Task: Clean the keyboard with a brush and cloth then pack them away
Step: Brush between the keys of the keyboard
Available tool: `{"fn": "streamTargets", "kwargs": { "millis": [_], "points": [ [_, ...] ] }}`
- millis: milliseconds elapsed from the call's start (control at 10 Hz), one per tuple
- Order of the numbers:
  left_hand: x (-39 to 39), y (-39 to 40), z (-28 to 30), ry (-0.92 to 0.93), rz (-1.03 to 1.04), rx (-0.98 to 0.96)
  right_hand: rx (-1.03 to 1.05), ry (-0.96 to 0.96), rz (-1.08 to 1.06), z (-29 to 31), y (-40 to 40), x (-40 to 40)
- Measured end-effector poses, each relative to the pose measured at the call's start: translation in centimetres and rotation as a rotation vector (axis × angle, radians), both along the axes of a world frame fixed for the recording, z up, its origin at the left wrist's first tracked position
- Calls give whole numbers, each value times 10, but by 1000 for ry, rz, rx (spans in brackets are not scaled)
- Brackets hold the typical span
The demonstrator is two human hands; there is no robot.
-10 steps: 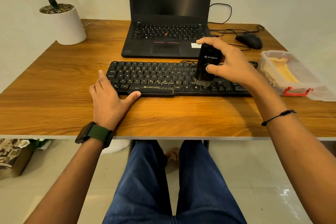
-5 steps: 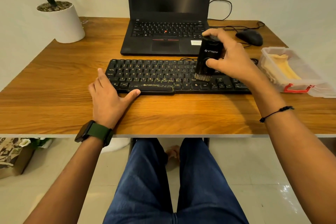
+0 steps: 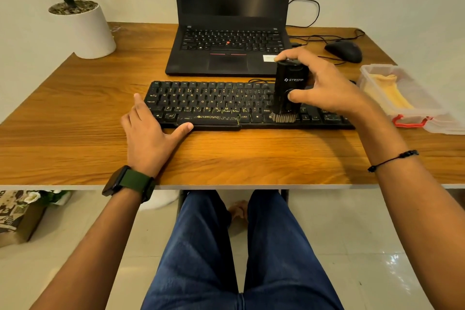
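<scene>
A black keyboard [image 3: 214, 106] lies across the middle of the wooden desk [image 3: 75, 113]. My right hand [image 3: 324, 83] grips a black upright brush [image 3: 289, 90] by its body, thumb on the front and a finger on top. Its bristles press on the keys in the bottom row, right of the space bar. My left hand [image 3: 148, 133] lies flat on the desk at the keyboard's left end, fingers along its side and thumb against its front edge. A yellow cloth [image 3: 392, 93] lies in a clear plastic box [image 3: 412, 118] at the right.
An open black laptop [image 3: 229, 33] stands behind the keyboard. A black mouse [image 3: 344, 50] with cables sits at the back right. A white plant pot [image 3: 88, 30] stands at the back left corner. The box lid lies beside the box near the right edge.
My right hand has drawn the brush toward me, from the upper key rows down to the bottom row. My left hand has stayed in place.
</scene>
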State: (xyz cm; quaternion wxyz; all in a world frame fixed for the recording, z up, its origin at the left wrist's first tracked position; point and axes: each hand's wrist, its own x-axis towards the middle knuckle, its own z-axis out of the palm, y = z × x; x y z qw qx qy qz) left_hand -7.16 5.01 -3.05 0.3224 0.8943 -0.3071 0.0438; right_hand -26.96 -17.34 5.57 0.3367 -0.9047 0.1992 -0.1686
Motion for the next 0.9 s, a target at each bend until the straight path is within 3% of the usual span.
{"fn": "streamTargets", "kwargs": {
  "millis": [400,900],
  "points": [
    [1,0,-1,4,6,-11,-89,-147,-151,-4,5,15],
    [1,-1,-2,-1,6,-10,-138,-18,-19,-5,15,12]
  ]
}}
